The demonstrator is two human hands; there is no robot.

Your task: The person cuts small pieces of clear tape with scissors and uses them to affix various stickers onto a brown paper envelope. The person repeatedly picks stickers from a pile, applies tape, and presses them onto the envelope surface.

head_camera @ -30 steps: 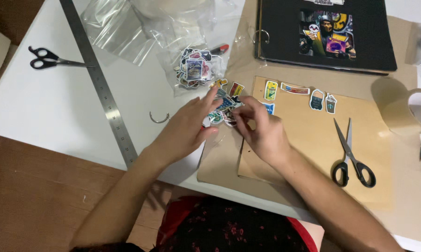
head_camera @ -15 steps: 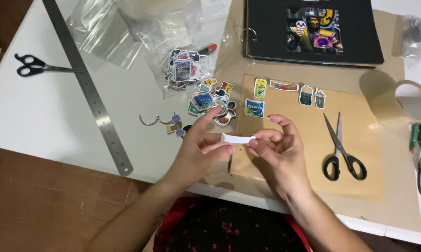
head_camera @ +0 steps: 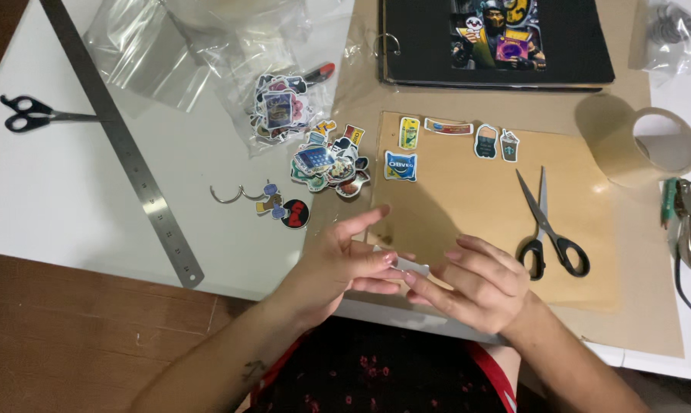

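Note:
My left hand and my right hand meet over the near edge of a tan paper sheet. Between their fingertips they pinch a small white sticker piece. A loose pile of colourful stickers lies just beyond my left hand. Several stickers, among them a blue one, sit along the top of the tan sheet.
Black-handled scissors lie on the tan sheet to the right. A tape roll, pliers, a black album, clear plastic bags, a steel ruler, second scissors and metal rings surround it.
Both hands have drawn back from the sticker pile toward the table's near edge, and now hold a white sticker piece between them.

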